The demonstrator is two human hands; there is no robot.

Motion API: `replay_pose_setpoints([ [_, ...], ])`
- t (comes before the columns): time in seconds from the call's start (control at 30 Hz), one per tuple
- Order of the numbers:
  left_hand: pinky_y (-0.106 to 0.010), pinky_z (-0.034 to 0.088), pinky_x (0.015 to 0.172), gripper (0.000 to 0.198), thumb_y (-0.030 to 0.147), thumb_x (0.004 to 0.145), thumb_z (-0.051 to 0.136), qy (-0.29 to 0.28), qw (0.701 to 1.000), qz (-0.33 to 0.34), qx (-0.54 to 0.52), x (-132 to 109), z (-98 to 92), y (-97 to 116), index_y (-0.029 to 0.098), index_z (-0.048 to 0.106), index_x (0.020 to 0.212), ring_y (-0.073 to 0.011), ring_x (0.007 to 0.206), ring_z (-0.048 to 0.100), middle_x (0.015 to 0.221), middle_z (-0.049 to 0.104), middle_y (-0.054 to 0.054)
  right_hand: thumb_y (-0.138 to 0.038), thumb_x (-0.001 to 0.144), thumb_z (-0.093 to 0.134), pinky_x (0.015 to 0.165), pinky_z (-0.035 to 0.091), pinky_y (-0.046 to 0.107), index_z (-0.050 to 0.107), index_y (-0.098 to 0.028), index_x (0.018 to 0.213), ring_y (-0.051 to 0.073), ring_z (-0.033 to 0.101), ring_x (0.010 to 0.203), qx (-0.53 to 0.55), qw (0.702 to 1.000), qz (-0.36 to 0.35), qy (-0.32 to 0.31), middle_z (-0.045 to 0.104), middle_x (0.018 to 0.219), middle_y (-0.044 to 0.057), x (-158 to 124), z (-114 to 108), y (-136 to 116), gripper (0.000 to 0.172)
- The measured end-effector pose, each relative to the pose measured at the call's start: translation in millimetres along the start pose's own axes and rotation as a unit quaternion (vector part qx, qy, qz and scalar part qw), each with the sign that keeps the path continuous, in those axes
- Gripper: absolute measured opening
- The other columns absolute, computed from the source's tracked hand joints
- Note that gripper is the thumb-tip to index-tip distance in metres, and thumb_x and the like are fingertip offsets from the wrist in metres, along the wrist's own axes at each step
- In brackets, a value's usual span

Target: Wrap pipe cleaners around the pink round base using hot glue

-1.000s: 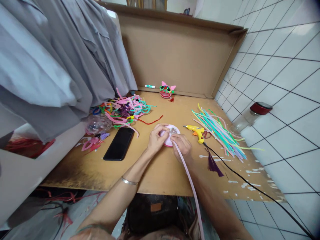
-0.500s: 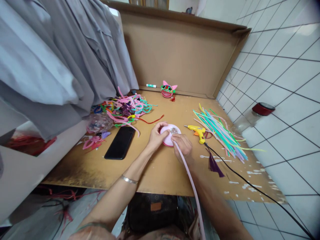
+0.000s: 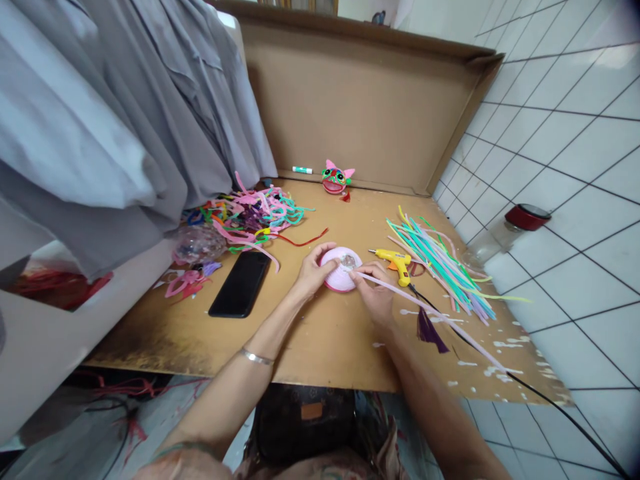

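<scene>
Head view | I see the pink disc [image 3: 342, 279] held mid-surface [image 3: 300, 347] | left hand [image 3: 312, 275]: fingers gripping its nine-o'clock rim | right hand [image 3: 377, 291]: fingers pinching a lilac strip [image 3: 425, 303] against its four-o'clock side | from the disc, glue gun [image 3: 400, 263] at three, phone [image 3: 240, 285] at nine, pink-eared figure [image 3: 335, 179] at twelve

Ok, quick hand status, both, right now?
Left hand: closed, holding the lilac disc by its left side.
Right hand: closed, pinching the pale lilac strip by the disc's edge.
</scene>
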State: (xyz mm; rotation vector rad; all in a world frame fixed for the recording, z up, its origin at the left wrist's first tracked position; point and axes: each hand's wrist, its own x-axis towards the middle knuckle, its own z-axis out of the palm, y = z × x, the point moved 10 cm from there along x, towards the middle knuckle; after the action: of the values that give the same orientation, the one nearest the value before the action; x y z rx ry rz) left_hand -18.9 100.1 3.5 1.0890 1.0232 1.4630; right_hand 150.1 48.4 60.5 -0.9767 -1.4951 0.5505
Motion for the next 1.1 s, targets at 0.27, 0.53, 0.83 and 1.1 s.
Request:
replay_pose_setpoints([
  [0.27, -0.035, 0.049, 0.093, 0.046, 0.028, 0.061, 0.073, -0.002, 1.0, 0.002, -0.009, 1.1, -0.3, -1.4, 0.016, 0.063, 0.105, -0.0198, 0.095, 0.064, 0.106, 0.069, -0.007, -0.035, 0.071, 0.073, 0.073, 0.048, 0.031, 0.068, -0.02, 0.07, 0.016, 0.059, 0.072, 0.095, 0.988, 0.118, 0.005, 0.064, 0.073, 0.001, -0.3, 3.3, 33.8, 0.016],
  [0.53, -0.033, 0.05, 0.091, 0.044, 0.029, 0.062, 0.072, -0.006, 1.0, 0.003, -0.007, -1.3, 0.9, 3.2, 0.017, 0.063, 0.103, -0.0186, 0.094, 0.064, 0.104, 0.069, -0.005, -0.035, 0.071, 0.071, 0.074, 0.048, 0.032, 0.069, -0.021, 0.068, 0.016, 0.059, 0.073, 0.068, 0.992, 0.105, -0.03, 0.064, 0.073, 0.001, 2.4, 6.7, 30.0, 0.015],
  [0.83, -0.031, 0.051, 0.087, 0.041, 0.027, 0.063, 0.071, -0.007, 1.0, 0.004, -0.001, -0.3, 0.4, 3.8, 0.017, 0.063, 0.102, -0.0178, 0.091, 0.064, 0.101, 0.069, -0.005, -0.043, 0.072, 0.07, 0.071, 0.049, 0.032, 0.068, -0.021, 0.066, 0.017, 0.058, 0.072, 0.041, 0.993, 0.106, -0.04, 0.063, 0.072, 0.002, 3.2, 8.4, 33.4, 0.022],
  [1.1, -0.033, 0.05, 0.089, 0.041, 0.029, 0.064, 0.07, -0.014, 1.0, 0.014, 0.001, -0.3, 1.5, 3.7, 0.017, 0.06, 0.102, -0.0178, 0.092, 0.063, 0.101, 0.067, -0.005, -0.036, 0.074, 0.069, 0.073, 0.049, 0.033, 0.067, -0.021, 0.066, 0.018, 0.06, 0.073, 0.025, 0.994, 0.083, -0.065, 0.063, 0.072, 0.001, 5.5, 10.9, 27.8, 0.018],
])
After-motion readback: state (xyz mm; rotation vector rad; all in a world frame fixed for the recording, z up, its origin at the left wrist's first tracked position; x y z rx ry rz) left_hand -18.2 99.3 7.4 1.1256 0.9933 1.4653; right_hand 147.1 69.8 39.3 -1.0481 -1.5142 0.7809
